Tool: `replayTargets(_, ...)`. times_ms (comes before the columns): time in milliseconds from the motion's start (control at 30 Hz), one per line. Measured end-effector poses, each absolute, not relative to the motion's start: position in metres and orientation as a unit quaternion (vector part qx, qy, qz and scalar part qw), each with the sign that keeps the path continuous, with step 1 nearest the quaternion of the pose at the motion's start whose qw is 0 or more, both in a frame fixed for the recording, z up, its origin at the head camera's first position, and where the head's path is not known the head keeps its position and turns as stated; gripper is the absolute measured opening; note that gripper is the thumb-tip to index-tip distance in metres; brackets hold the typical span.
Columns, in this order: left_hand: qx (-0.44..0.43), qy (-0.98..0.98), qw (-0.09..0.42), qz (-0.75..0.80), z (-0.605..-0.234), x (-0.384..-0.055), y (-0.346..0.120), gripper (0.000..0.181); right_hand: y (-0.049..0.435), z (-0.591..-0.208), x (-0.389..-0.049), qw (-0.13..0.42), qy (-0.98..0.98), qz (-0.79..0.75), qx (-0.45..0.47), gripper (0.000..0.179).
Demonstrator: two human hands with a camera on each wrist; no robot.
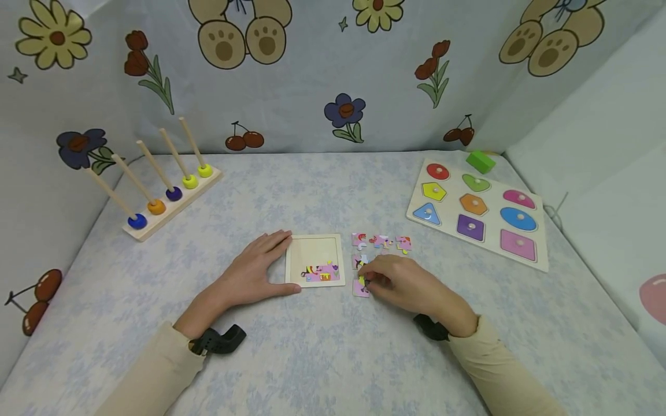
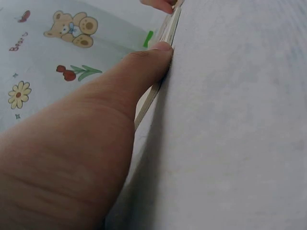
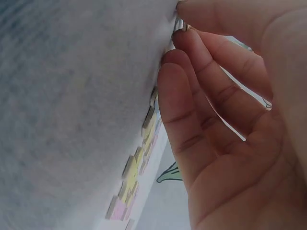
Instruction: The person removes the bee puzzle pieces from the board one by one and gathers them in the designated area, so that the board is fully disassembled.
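A square wooden puzzle tray (image 1: 314, 249) lies in the middle of the table in the head view, with joined pink picture pieces (image 1: 322, 272) along its lower right side. My left hand (image 1: 255, 268) spans the tray's left side, fingers near the upper corner and straight thumb (image 2: 148, 62) against the lower edge. Just right of the tray, my right hand (image 1: 403, 283) pinches a thin puzzle piece (image 3: 185, 25) between thumb and fingertip; the fingers mostly hide it. Several loose pink jigsaw pieces (image 1: 382, 241) lie around and beyond that hand.
At the back left stands a wooden peg rack (image 1: 171, 208) with coloured beads. On the right lies a board of knobbed shapes (image 1: 489, 242), with a green block (image 1: 481, 162) at its far edge. A patterned cloth (image 1: 302, 104) hangs behind the table.
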State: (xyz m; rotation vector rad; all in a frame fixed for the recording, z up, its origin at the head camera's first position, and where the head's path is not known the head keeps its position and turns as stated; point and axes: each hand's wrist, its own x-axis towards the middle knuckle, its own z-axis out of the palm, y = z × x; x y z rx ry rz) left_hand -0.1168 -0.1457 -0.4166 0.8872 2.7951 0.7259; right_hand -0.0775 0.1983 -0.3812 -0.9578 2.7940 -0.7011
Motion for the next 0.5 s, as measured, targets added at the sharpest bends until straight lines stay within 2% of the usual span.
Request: replayTargets(500,0.293,0.923,0.063,0.242,-0.417,-0.117,-0.146,0.111,0.193,-0.371,-0.082,0.053,0.916,-0.226,-0.327,0.026)
